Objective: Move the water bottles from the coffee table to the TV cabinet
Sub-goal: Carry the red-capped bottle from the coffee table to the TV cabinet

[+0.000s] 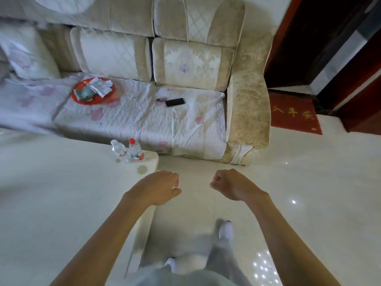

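Two clear plastic water bottles stand side by side at the far right corner of the white coffee table (61,199). One has a red cap and red label (136,150); the other (119,150), just left of it, has a pale cap. My left hand (160,187) hovers over the table's right edge, nearer to me than the bottles, fingers curled and holding nothing. My right hand (228,185) is a loose fist above the floor, also holding nothing. The TV cabinet is out of sight.
A beige sofa (185,65) with a quilted cover stands beyond the table, carrying a red plate with cloth (92,90), a black phone (175,102) and a small object beside it. A red doormat (292,114) lies by a dark red doorway at right. White tiled floor runs between table and sofa arm.
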`<state>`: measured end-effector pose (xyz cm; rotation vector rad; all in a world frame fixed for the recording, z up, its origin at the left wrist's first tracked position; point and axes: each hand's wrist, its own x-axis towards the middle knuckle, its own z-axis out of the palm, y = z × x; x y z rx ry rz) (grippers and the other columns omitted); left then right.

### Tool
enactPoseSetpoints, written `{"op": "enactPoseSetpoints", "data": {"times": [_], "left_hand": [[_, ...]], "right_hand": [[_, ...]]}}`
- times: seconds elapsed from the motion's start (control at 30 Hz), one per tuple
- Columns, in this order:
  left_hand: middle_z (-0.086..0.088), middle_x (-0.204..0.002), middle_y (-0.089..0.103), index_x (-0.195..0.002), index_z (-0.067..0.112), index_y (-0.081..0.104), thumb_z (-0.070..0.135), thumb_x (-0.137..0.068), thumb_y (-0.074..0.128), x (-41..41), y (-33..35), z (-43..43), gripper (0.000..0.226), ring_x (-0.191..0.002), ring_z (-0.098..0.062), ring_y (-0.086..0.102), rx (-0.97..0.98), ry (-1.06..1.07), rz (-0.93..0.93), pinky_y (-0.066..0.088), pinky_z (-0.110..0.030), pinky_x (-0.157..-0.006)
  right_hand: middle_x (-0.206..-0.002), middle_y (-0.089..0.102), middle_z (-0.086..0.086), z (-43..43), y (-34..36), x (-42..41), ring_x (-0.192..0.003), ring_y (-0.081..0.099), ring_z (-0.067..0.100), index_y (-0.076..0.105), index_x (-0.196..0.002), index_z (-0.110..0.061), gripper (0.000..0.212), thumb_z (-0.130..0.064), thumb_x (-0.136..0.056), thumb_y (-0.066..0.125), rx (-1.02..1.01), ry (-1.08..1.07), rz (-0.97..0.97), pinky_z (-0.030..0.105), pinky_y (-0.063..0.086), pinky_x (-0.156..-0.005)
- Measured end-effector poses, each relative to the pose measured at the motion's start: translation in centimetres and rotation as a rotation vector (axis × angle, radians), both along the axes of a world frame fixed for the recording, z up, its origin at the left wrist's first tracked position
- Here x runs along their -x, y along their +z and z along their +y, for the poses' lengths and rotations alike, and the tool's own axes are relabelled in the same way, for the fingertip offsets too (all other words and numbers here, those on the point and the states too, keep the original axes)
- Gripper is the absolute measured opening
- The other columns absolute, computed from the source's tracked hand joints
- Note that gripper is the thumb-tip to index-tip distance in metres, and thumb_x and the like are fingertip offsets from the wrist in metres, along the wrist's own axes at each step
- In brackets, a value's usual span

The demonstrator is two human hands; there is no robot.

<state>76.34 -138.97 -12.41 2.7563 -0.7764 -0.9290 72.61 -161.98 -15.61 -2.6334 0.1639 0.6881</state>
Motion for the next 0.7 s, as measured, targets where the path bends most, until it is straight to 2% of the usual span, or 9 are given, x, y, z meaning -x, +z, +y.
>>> {"op": "enactPoseSetpoints", "data": {"times": [0.07, 0.13, 0.23, 0.33, 0.47, 0.6, 0.7], "left_hand": [[-0.005, -0.122, 0.061, -0.120, 0.014, 0.056, 0.040, -0.098, 0.045, -0.6, 0.1, -0.8, 0.036, -0.107, -0.023, 0.059, -0.031, 0.066, -0.026, 0.048, -0.035, -0.094], [-0.006, -0.123, 0.062, -0.122, 0.011, 0.056, 0.038, -0.098, 0.046, -0.9, 0.2, -2.1, 0.037, -0.107, -0.023, 0.061, -0.042, 0.156, -0.020, 0.049, -0.033, -0.096], [-0.003, -0.125, 0.063, -0.123, 0.013, 0.058, 0.038, -0.097, 0.049, -1.4, 0.7, -4.3, 0.037, -0.108, -0.019, 0.062, -0.018, 0.334, 0.019, 0.049, -0.027, -0.097], [0.000, -0.125, 0.062, -0.124, 0.015, 0.058, 0.038, -0.097, 0.050, -2.4, 1.6, -6.2, 0.037, -0.109, -0.017, 0.061, 0.030, 0.513, 0.033, 0.048, -0.028, -0.099], [-0.003, -0.123, 0.063, -0.122, 0.015, 0.058, 0.039, -0.097, 0.049, -3.1, 1.4, -7.3, 0.036, -0.107, -0.020, 0.060, 0.020, 0.665, 0.015, 0.048, -0.030, -0.095], [-0.005, -0.120, 0.063, -0.119, 0.016, 0.058, 0.038, -0.096, 0.050, -4.0, 0.1, -6.9, 0.034, -0.107, -0.022, 0.058, -0.017, 0.781, 0.025, 0.043, -0.028, -0.086], [-0.006, -0.119, 0.064, -0.118, 0.015, 0.059, 0.038, -0.096, 0.050, -5.3, -0.9, -5.9, 0.033, -0.107, -0.022, 0.059, -0.021, 0.844, 0.029, 0.042, -0.027, -0.082]], "right_hand": [[-0.105, 0.064, 0.002, -0.7, -0.6, -3.1, -0.098, 0.059, 0.022, 0.057, -0.090, -0.026, 0.018, -0.043, -0.091, 0.052, 0.011, 0.119, -0.015, 0.031, 0.041, -0.075], [-0.102, 0.064, 0.003, -1.5, -0.5, -5.9, -0.094, 0.060, 0.023, 0.060, -0.094, -0.020, 0.023, -0.040, -0.092, 0.049, 0.025, 0.252, -0.057, 0.032, 0.042, -0.072], [-0.102, 0.064, 0.005, -2.6, 0.2, -9.4, -0.092, 0.060, 0.024, 0.063, -0.099, -0.015, 0.027, -0.037, -0.091, 0.049, 0.009, 0.410, -0.080, 0.035, 0.048, -0.075], [-0.102, 0.063, 0.005, -3.5, 0.9, -13.0, -0.092, 0.059, 0.023, 0.063, -0.099, -0.013, 0.025, -0.033, -0.091, 0.050, -0.013, 0.557, -0.101, 0.036, 0.048, -0.077], [-0.105, 0.063, 0.006, -3.4, 0.8, -16.6, -0.094, 0.060, 0.025, 0.062, -0.103, -0.012, 0.026, -0.034, -0.093, 0.049, -0.009, 0.716, -0.118, 0.037, 0.050, -0.080], [-0.108, 0.064, 0.004, -1.8, -0.2, -18.9, -0.098, 0.061, 0.024, 0.063, -0.106, -0.015, 0.029, -0.037, -0.093, 0.047, -0.048, 0.820, -0.090, 0.039, 0.050, -0.085], [-0.105, 0.065, 0.003, -0.1, -1.1, -21.2, -0.094, 0.062, 0.022, 0.064, -0.102, -0.016, 0.026, -0.036, -0.093, 0.049, -0.076, 0.900, -0.096, 0.039, 0.051, -0.083]]}}
